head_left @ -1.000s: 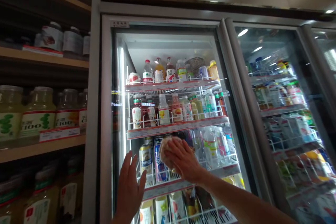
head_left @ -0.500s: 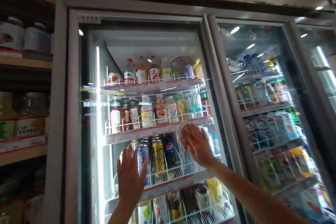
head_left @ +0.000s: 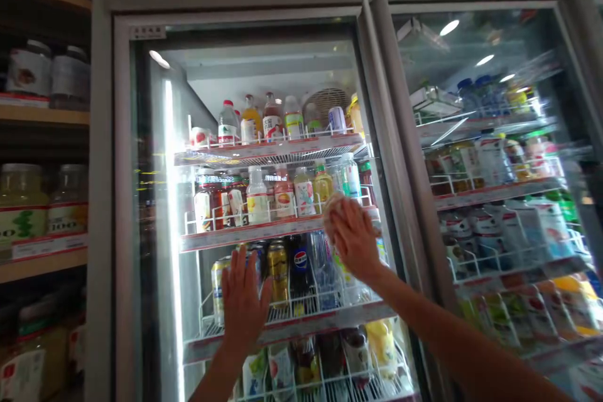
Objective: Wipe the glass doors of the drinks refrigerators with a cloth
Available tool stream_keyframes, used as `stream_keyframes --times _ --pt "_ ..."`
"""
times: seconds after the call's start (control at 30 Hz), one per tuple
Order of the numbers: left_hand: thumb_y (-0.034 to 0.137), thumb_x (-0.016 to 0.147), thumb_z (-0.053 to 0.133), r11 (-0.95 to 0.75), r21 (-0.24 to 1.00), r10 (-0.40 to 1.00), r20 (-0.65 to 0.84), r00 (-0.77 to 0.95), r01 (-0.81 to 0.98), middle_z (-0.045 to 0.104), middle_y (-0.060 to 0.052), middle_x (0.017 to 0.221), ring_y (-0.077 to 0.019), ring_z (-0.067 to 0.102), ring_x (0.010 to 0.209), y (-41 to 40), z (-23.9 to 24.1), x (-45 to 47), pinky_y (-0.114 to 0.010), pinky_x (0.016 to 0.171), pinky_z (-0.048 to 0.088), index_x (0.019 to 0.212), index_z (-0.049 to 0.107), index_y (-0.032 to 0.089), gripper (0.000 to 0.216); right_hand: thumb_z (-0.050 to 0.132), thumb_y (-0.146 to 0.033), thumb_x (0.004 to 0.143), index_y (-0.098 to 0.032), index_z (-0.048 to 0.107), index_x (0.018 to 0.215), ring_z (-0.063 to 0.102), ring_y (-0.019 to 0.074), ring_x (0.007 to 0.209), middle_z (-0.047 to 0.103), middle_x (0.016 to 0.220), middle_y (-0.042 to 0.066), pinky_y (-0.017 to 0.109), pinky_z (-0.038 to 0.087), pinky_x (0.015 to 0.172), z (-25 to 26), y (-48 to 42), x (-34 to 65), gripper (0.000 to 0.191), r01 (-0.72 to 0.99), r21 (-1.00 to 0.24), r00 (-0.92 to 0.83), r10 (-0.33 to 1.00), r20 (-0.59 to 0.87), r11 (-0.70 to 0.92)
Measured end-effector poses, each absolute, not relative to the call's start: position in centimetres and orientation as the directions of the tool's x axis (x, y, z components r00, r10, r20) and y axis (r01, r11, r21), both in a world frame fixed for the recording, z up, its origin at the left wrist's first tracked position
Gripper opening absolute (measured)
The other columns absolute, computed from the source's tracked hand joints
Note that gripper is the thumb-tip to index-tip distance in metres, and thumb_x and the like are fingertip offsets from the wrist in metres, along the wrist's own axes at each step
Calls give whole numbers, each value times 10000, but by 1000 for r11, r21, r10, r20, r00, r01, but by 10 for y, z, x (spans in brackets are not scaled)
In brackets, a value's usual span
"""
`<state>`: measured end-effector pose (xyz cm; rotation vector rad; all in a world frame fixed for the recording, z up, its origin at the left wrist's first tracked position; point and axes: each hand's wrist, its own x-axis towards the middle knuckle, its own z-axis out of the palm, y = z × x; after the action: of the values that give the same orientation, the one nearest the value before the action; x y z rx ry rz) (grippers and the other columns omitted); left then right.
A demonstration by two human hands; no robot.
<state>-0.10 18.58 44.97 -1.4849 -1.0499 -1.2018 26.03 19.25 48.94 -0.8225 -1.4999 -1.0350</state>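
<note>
A glass cooler door [head_left: 264, 53] stands in front of me, with shelves of drinks behind it. My right hand [head_left: 355, 239] presses a pale, crumpled cloth [head_left: 333, 206] to the glass, in front of the second shelf's right part. Much of the cloth is hidden under the fingers. Lower and to the left, my left hand [head_left: 245, 295] is raised with its palm toward the door and fingers spread, holding nothing. Behind it are a gold can [head_left: 277, 270] and a dark Pepsi bottle [head_left: 300, 264]. Whether the left palm touches the glass I cannot tell.
A metal door frame [head_left: 400, 138] divides this door from another glass-fronted cooler [head_left: 499, 201] on the right, also stocked with drinks. At the left, a wooden shelf [head_left: 42, 114] holds jars and bottles. Lights reflect in the glass.
My right hand and the cloth have moved slightly up across the glass. My left hand has shifted a little to the right. The view has also turned slightly.
</note>
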Motion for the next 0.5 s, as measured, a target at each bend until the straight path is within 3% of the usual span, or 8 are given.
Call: stream_keyframes --times 0.1,0.17,0.3,0.4,0.5 --pt "310 880 416 -207 -197 61 975 213 958 251 -133 1484 -225 120 1404 186 454 10 -444 1136 126 1429 183 159 615 416 -267 893 -214 527 1245 241 235 1372 384 1435 51 446 252 1101 471 190 262 373 804 399 -442 -5 897 440" --pt "313 878 423 -197 -216 48 972 229 956 247 -130 1486 -222 108 1406 188 454 13 -440 1139 109 1431 178 158 624 409 -251 891 -218 516 1252 273 226 1361 389 1432 54 449 270 1092 469 194 275 378 855 336 -353 -32 935 394" --pt "298 874 429 -203 -232 12 971 239 951 237 -129 1489 -222 112 1406 190 452 12 -443 1137 118 1436 160 162 637 387 -205 889 -179 422 1336 264 274 1362 263 1486 124 505 319 1049 473 202 299 449 961 31 -2 -103 995 275" --pt "270 869 438 -216 -233 -3 971 238 948 234 -130 1490 -217 100 1407 190 451 11 -436 1140 104 1434 164 156 639 405 -197 870 -170 377 1367 211 304 1378 171 1516 121 513 330 1048 443 199 293 498 948 132 -120 -59 991 290" --pt "253 858 456 -238 -248 -5 967 254 939 249 -133 1484 -214 96 1408 190 450 10 -423 1144 80 1427 192 147 636 427 -201 861 -202 387 1362 253 298 1364 230 1503 94 500 367 1030 422 197 280 502 910 260 -277 7 961 322"
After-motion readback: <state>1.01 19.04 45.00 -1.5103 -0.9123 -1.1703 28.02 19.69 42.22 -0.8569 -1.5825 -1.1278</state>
